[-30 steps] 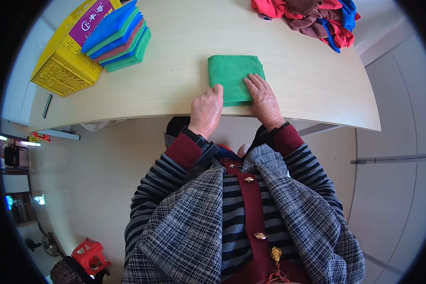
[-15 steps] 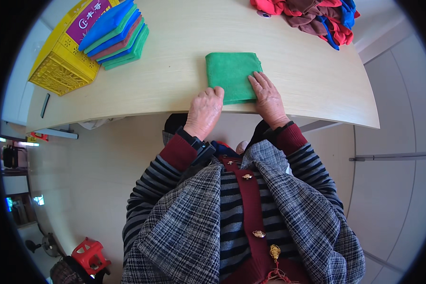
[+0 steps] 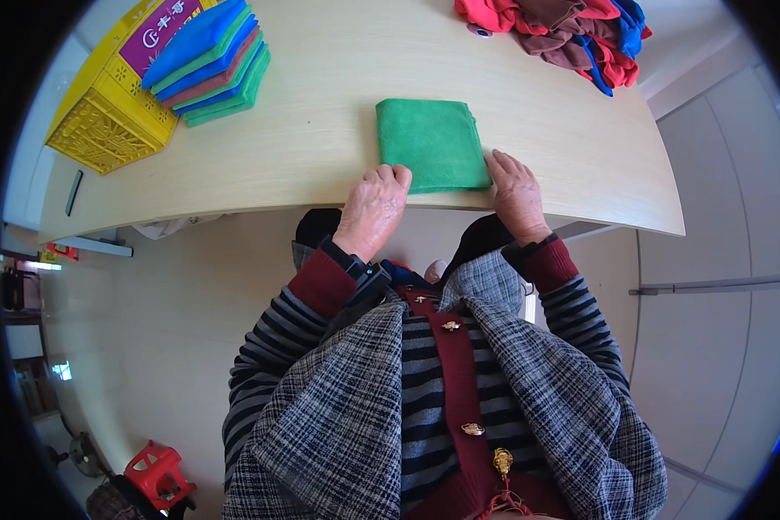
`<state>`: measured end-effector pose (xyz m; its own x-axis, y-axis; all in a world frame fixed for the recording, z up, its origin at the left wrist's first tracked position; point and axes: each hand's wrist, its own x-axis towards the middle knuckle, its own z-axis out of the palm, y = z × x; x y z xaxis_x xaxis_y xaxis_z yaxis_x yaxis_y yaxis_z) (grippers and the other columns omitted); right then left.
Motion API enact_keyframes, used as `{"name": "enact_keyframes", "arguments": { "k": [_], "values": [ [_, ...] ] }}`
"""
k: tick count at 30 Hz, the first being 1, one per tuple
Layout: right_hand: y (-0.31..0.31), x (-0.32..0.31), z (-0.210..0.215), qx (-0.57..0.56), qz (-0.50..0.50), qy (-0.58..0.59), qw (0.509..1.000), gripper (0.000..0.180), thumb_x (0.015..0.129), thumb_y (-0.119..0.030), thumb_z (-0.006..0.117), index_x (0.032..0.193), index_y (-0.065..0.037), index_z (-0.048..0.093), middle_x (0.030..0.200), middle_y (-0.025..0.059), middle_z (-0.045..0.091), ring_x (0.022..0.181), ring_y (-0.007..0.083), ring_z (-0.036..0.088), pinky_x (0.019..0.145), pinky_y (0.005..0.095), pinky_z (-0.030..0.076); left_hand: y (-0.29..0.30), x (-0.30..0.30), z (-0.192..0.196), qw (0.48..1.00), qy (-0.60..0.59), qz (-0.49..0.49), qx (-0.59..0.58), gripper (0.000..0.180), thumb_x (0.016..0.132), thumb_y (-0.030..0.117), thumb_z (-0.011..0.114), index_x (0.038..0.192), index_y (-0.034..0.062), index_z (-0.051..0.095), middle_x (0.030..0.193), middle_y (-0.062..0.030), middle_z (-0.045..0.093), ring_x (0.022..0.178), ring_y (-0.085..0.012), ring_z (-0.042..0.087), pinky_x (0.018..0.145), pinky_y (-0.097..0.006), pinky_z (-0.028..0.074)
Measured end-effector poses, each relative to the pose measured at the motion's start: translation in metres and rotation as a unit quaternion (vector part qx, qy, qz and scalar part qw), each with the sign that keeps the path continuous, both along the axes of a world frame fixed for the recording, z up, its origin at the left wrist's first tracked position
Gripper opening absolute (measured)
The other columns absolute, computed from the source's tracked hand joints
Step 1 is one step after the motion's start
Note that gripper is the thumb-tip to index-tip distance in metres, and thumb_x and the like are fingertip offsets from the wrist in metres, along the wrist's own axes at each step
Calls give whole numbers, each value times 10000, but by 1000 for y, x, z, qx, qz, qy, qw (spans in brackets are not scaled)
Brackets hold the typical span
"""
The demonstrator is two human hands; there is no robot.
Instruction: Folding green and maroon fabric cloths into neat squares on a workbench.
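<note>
Resting at the near edge of the pale wooden surface [image 3: 321,130], the person's two hands frame a folded green cloth [image 3: 432,143]. The left hand [image 3: 373,208] lies palm down with fingers loosely curled, its fingertips touching the cloth's near left corner; the right hand [image 3: 516,191] lies flat and spread, touching the cloth's near right corner. Neither hand grips the cloth; both seem only to press or steady it, which likely keeps the fold neat and square against the surface edge. The cloth lies flat as a tidy rectangle, just beyond the hands and between them.

Farther from the cloth, to its left, a stack of folded cloths [image 3: 206,61] in blue, green and dull red sits on a yellow basket [image 3: 104,126], probably where finished pieces gather. A dark slim object [image 3: 74,191] lies left of the basket near the surface edge. Beyond the cloth to its right, a loose heap of cloths [image 3: 563,30] in red, brown and blue lies unfolded at the far edge.
</note>
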<state>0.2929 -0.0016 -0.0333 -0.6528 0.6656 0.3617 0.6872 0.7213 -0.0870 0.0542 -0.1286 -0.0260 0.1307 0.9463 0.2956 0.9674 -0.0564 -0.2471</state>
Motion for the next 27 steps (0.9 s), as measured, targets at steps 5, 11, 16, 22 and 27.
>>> {"name": "enact_keyframes", "arguments": {
  "k": [5,11,16,22,27],
  "values": [
    [7,-23,41,-11,12,56,998,504,867,-35,579,1368,-48,535,1369,171,588,1302,347,539,1079,440,443,5,3,5,1000,11,-7,-6,248,876,86,571,1109,12,536,842,-90,588,768,-207,649,633,-319,552],
    [19,-85,17,-6,-29,62,998,530,993,-308,545,1450,-49,476,1486,192,489,1419,374,409,1168,486,326,14,11,7,999,33,-20,8,282,862,133,605,1113,22,540,836,-64,590,749,-171,633,615,-287,539],
    [29,-91,20,-42,-51,26,998,628,1011,-449,498,1488,-45,441,1556,197,411,1471,383,329,1213,502,241,12,11,32,999,-30,-23,3,215,872,79,593,1073,5,574,871,-106,629,821,-226,673,642,-329,553],
    [-2,-114,24,-59,-10,41,997,635,1003,-449,511,1489,-45,441,1567,195,399,1470,389,328,1218,506,227,-41,-29,151,798,-583,-132,-77,124,950,105,635,937,-17,651,859,-105,703,794,-198,673,677,-352,535],
    [-16,-97,24,-50,-10,56,997,564,1003,-395,527,1457,-62,492,1546,169,438,1472,355,330,1226,499,229,-103,-18,267,463,-754,-466,-20,189,990,149,635,889,-10,644,798,-131,662,678,-216,600,670,-312,525]
  ]
}}
